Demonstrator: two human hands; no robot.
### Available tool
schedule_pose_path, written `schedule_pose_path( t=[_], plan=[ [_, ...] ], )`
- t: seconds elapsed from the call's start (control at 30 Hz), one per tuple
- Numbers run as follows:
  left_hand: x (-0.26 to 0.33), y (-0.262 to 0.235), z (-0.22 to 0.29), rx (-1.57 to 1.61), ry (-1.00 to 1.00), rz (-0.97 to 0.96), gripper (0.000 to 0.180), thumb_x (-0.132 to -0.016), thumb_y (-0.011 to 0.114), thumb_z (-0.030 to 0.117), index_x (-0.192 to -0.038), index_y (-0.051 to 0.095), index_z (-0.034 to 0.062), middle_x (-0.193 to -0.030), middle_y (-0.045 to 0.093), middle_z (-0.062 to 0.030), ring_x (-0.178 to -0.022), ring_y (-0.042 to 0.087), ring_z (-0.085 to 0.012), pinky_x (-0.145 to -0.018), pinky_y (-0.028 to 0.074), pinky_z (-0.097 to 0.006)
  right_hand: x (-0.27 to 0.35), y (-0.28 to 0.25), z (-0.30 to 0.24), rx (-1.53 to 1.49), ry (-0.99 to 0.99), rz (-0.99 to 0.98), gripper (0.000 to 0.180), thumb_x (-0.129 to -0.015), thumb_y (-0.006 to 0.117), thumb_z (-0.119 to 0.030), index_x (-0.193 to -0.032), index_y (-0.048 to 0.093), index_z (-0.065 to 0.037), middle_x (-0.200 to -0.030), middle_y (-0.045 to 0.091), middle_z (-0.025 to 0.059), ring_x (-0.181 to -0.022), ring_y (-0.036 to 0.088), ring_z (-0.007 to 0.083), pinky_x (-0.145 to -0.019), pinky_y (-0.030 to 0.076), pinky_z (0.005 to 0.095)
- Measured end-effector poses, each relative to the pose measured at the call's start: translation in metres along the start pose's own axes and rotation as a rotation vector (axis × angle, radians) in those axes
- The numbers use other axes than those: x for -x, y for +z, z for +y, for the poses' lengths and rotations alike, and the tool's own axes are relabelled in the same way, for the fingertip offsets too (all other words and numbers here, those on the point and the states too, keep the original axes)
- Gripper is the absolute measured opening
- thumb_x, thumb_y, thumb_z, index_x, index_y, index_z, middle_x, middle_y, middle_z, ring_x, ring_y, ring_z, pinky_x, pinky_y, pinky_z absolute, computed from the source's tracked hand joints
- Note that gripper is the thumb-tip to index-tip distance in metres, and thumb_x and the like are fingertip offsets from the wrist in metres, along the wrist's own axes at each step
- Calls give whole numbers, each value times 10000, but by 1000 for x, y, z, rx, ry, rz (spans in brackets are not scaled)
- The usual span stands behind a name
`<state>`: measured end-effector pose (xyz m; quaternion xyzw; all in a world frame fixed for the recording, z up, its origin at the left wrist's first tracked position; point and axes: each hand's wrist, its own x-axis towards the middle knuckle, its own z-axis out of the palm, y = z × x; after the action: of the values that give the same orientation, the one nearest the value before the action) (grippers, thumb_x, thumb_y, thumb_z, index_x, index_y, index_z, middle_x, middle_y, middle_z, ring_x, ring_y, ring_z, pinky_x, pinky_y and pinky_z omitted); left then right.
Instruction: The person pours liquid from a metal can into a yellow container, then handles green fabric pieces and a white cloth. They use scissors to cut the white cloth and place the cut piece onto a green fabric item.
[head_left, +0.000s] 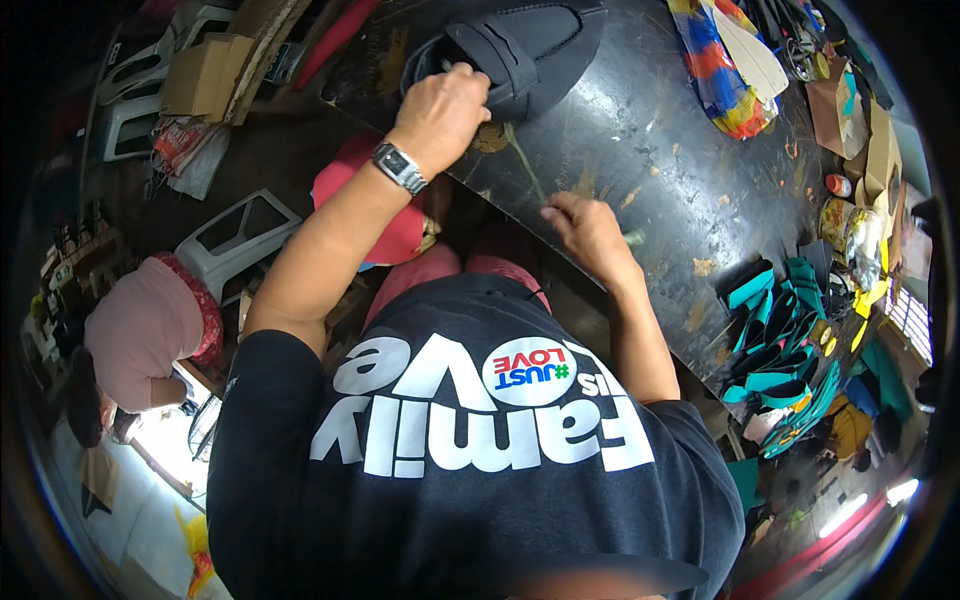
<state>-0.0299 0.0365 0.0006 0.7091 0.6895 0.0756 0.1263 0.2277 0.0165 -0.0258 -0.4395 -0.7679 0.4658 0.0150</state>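
A black loafer-style shoe with a strap across it and a stitched toe seam lies at the table's far edge, toe to the right. My left hand, with a watch on the wrist, is closed at the shoe's opening; its fingertips are partly hidden inside. A thin greenish cord or strip runs from the shoe's near side to my right hand. My right fingers pinch that strip just above the table, and a pale green end shows beyond the knuckles.
The dark, scuffed table has a colourful bag at its far right. Several teal and black shoe pieces pile up at the right. A grey plastic stool stands left, near another person bending over.
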Motion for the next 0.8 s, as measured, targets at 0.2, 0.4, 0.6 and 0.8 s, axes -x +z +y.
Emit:
schedule_pose_path(
  t=[0.2,0.4,0.6,0.8],
  plan=[
    [36,-27,-18,66,-126,60,188,-889,691,176,-843,644,-1,-852,675,-194,-827,683,-401,-729,554,-480,-16,-15,-55,161,-186,-30,136,-886,667,-141,-972,673,-37,-911,690,202,-865,655,427,-750,524,480],
    [69,-9,-38,976,-603,-221,275,-957,675,251,-985,739,-15,-753,705,-54,-591,672,-109,-546,511,-260,-67,-30,-94,220,-454,-26,130,-874,660,-133,-976,692,-58,-875,694,188,-834,668,397,-716,525,471],
    [112,30,-27,1472,-393,40,148,-956,650,75,-1067,713,1,-963,723,-40,-807,673,-113,-784,548,-275,-116,-12,-144,400,-570,-278,139,-785,706,-167,-872,678,-62,-773,687,166,-770,677,387,-689,527,463],
    [117,29,-20,1337,-685,44,222,-986,640,210,-942,705,3,-798,711,-51,-582,655,-95,-516,499,-222,-140,-11,-187,468,-1197,160,284,-708,781,-159,-984,722,-117,-894,672,71,-848,659,284,-828,493,373]
  ],
)
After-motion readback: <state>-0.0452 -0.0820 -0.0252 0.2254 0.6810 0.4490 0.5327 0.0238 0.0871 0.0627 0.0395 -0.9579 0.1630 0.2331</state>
